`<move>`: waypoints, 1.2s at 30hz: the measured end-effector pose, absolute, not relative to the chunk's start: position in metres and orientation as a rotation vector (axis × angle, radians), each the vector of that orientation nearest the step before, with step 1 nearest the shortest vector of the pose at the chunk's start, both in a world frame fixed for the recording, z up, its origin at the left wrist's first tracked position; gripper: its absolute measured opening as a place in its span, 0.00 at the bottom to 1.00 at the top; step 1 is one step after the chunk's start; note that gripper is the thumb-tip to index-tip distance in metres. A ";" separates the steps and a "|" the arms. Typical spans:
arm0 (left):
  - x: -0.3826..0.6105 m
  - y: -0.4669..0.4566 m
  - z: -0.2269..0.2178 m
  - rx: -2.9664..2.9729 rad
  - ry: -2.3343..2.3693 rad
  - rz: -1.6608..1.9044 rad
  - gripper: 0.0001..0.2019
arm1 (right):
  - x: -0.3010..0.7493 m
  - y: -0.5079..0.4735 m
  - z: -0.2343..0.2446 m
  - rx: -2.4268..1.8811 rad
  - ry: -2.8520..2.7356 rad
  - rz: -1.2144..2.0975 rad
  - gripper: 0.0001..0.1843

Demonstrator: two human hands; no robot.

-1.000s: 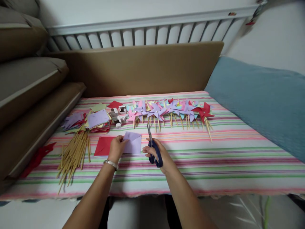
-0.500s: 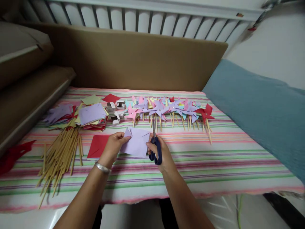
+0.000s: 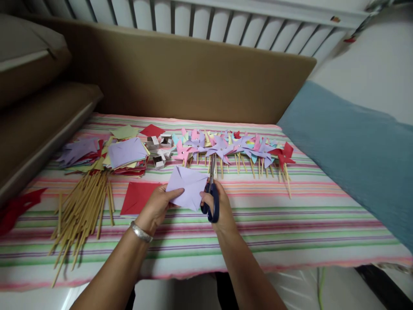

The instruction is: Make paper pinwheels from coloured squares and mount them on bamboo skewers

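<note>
My left hand (image 3: 157,207), a silver bracelet on its wrist, pinches a creased lilac paper square (image 3: 189,188) and holds it tilted just above the striped cloth (image 3: 290,219). My right hand (image 3: 217,207) grips blue-handled scissors (image 3: 211,194); their blades point away from me at the square's right edge. A flat red paper square (image 3: 137,197) lies on the cloth just left of my left hand.
A row of finished paper pinwheels (image 3: 235,148) on sticks lies beyond my hands. A stack of coloured paper squares (image 3: 125,155), small white boxes (image 3: 159,148) and a pile of bamboo sticks (image 3: 82,209) lie at left. Brown cushions (image 3: 38,107) border the left, a blue blanket (image 3: 351,146) the right.
The lilac square has been lifted off the cloth and turned. The scissors have moved in against its right edge. The view has tipped downward.
</note>
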State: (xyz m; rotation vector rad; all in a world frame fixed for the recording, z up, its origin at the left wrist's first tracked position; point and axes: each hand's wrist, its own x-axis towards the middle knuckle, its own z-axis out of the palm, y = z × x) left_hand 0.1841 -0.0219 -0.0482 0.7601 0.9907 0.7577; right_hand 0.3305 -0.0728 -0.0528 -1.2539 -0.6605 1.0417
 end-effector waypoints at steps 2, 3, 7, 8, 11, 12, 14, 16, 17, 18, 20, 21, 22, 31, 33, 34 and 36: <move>0.179 -0.019 -0.048 0.753 1.007 0.788 0.16 | 0.328 -0.073 -0.053 -1.239 -0.668 1.078 0.20; 0.177 -0.018 -0.048 0.750 1.009 0.802 0.15 | 0.326 -0.073 -0.052 -1.239 -0.679 1.096 0.21; 0.173 -0.014 -0.050 0.753 1.006 0.834 0.17 | 0.322 -0.075 -0.052 -1.264 -0.765 1.114 0.20; 0.173 -0.014 -0.050 0.752 1.004 0.834 0.17 | 0.321 -0.075 -0.052 -1.268 -0.785 1.104 0.19; 0.169 -0.010 -0.052 0.747 1.009 0.841 0.16 | 0.320 -0.074 -0.053 -1.276 -0.782 1.090 0.22; 0.167 -0.008 -0.052 0.749 1.013 0.857 0.15 | 0.319 -0.075 -0.052 -1.284 -0.768 1.092 0.24; 0.160 -0.003 -0.051 0.751 1.017 0.912 0.15 | 0.319 -0.076 -0.049 -1.303 -0.760 1.112 0.26; 0.151 0.003 -0.051 0.750 1.018 0.952 0.16 | 0.319 -0.080 -0.044 -1.299 -0.805 1.162 0.25; 0.147 0.006 -0.050 0.749 1.020 0.958 0.16 | 0.319 -0.083 -0.041 -1.289 -0.845 1.201 0.24; 0.144 0.008 -0.050 0.751 1.024 0.959 0.16 | 0.320 -0.086 -0.038 -1.274 -0.896 1.250 0.24; 0.139 0.010 -0.049 0.760 1.029 0.949 0.16 | 0.320 -0.093 -0.035 -1.246 -1.014 1.369 0.23; 0.138 0.010 -0.049 0.761 1.028 0.950 0.16 | 0.319 -0.096 -0.034 -1.237 -1.073 1.435 0.22; 0.137 0.010 -0.048 0.757 1.025 0.956 0.16 | 0.318 -0.099 -0.035 -1.231 -1.124 1.501 0.22; 0.130 0.013 -0.049 0.739 0.933 0.957 0.16 | 0.313 -0.105 -0.038 -1.308 -1.091 1.692 0.25; 0.130 0.014 -0.050 0.748 0.929 0.948 0.15 | 0.314 -0.105 -0.037 -1.320 -1.092 1.691 0.25; 0.129 0.014 -0.051 0.751 0.929 0.946 0.14 | 0.314 -0.106 -0.036 -1.329 -1.095 1.690 0.25; 0.129 0.014 -0.051 0.758 0.928 0.941 0.13 | 0.316 -0.106 -0.037 -1.345 -1.108 1.694 0.25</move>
